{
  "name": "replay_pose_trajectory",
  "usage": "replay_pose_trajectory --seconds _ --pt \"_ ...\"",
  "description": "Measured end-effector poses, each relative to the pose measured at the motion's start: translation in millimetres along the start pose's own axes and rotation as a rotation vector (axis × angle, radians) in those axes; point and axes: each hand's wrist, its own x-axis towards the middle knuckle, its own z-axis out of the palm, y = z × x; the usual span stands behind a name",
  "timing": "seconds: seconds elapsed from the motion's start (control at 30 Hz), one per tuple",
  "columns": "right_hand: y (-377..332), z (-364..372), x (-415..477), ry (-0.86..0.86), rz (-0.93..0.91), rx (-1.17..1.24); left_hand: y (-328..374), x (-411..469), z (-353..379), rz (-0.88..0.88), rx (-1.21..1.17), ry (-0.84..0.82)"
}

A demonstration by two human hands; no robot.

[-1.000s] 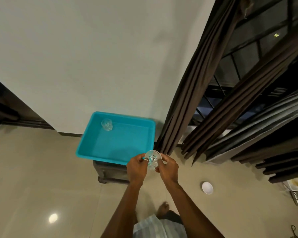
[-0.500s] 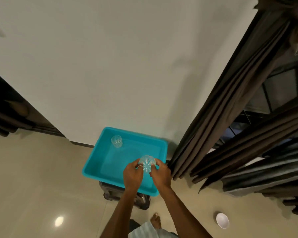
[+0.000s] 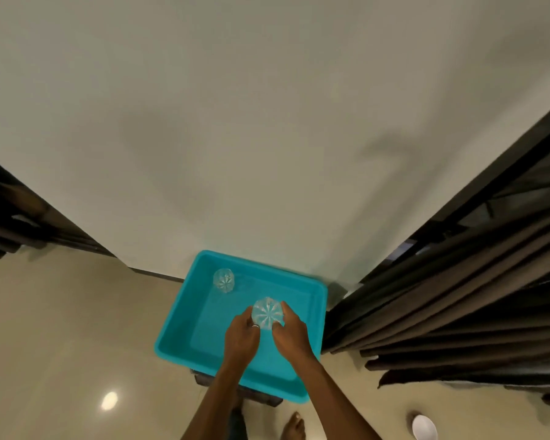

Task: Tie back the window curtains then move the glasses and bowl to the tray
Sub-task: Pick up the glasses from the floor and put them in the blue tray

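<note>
While both hands share one load, the coming move turns on what lies directly beneath it. Beyond the left hand (image 3: 240,339) and a little to its left, a first glass (image 3: 223,280) stands in the tray (image 3: 175,312), clear of the fingers. The left hand curls round the near-left side of the second glass (image 3: 267,313), which sits between the two hands, its star-cut end towards the camera, so its long axis seems upright. It is over the tray's floor, inside the rim; whether it has touched down I cannot tell. The right hand (image 3: 294,336) grasps its other side. Right of that hand the curtains (image 3: 458,296) hang bunched. The bowl (image 3: 424,427) lies on the floor, back and rightward, well apart, likely the right hand's to fetch.
</note>
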Motion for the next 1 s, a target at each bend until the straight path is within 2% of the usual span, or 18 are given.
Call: replay_pose_trajectory --seconds 0.13,0.3,0.6,0.8,1.0 --pt "-8.2 17.9 34.8 -0.022 0.008 0.003 -18.8 42.9 -10.1 -0.017 -0.014 -0.072" --pt "-3.9 45.3 79.3 0.011 0.059 0.025 -39.3 96.8 -15.6 0.062 0.112 -0.152" --pt "30.2 76.5 151.6 -0.001 0.161 0.085 -84.6 173.1 8.4 0.064 0.197 -0.227" --pt "39.4 92.7 182.9 -0.007 0.185 0.129 -105.2 191.3 22.7 0.018 0.081 -0.225" --pt "41.3 95.9 195.6 0.018 0.163 0.159 -112.3 203.7 29.2 0.011 0.066 -0.245"
